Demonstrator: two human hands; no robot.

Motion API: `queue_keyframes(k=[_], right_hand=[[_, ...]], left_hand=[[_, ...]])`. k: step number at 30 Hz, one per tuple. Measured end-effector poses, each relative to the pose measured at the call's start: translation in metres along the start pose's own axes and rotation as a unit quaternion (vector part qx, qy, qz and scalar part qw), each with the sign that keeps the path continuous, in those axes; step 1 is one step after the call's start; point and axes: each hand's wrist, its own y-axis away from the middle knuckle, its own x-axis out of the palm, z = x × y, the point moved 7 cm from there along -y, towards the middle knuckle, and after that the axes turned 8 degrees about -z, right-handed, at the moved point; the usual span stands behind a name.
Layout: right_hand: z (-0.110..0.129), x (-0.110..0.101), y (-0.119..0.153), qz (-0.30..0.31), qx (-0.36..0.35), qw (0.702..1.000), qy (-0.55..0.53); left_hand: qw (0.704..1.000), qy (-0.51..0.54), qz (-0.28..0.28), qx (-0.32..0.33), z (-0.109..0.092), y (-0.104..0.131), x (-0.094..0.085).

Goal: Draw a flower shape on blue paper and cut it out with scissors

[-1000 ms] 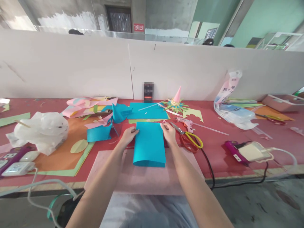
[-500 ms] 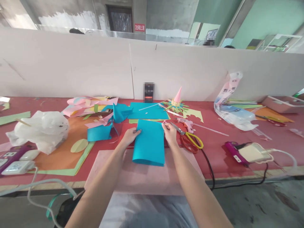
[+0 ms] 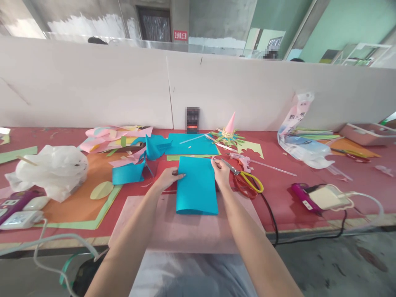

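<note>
Folded blue sheet (image 3: 197, 187) held above pink board (image 3: 192, 234), rounded fold toward wearer. Left hand (image 3: 168, 178) pinches its left edge, thumb on top; right hand (image 3: 220, 171), fingers closed, pinches far right corner. Board extends past near fold; scissors (image 3: 237, 173) just beside right hand. Versus previous frame: sheet's near end swung slightly right.

A crumpled white bag (image 3: 54, 171) lies near a purple power strip (image 3: 22, 201) on the desk (image 3: 284, 206). A pink basket (image 3: 361, 134) sits far right. A red sign (image 3: 180, 35) shows above the partition (image 3: 93, 90).
</note>
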Motion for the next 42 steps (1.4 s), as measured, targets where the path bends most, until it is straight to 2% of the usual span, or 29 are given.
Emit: queue_keyframes(k=[6, 9, 13, 19, 21, 25, 30, 39, 42], right_hand=[[0.003, 0.002, 0.002, 0.001, 0.005, 1.0, 0.006], [-0.001, 0.003, 0.002, 0.005, 0.022, 1.0, 0.0], [-0.002, 0.003, 0.001, 0.004, 0.018, 1.0, -0.002], [-0.004, 0.0, -0.002, -0.016, 0.004, 1.0, -0.006], [-0.004, -0.001, -0.002, -0.019, 0.004, 1.0, 0.004], [0.001, 0.0, 0.002, -0.014, 0.007, 1.0, 0.005], [0.005, 0.007, 0.007, 0.034, 0.038, 0.998, -0.031], [-0.006, 0.005, 0.003, 0.008, 0.052, 0.998, -0.046], [-0.009, 0.002, 0.001, -0.009, 0.059, 0.997, -0.051]], left_hand=[[0.987, -0.112, -0.107, 0.048, 0.006, -0.011, -0.016], [0.979, -0.143, -0.138, 0.05, 0.009, -0.013, -0.02], [0.983, -0.124, -0.131, 0.031, 0.008, -0.01, -0.02], [1.0, -0.02, -0.02, 0.002, 0.003, -0.002, -0.006], [1.0, -0.018, -0.007, 0.005, 0.003, -0.003, -0.004], [0.992, -0.098, -0.067, 0.038, 0.005, -0.008, -0.013], [0.971, -0.168, -0.155, 0.067, 0.008, -0.012, -0.022], [0.956, -0.213, -0.192, 0.055, 0.004, -0.009, -0.026], [0.962, -0.186, -0.192, 0.049, 0.006, -0.007, -0.026]])
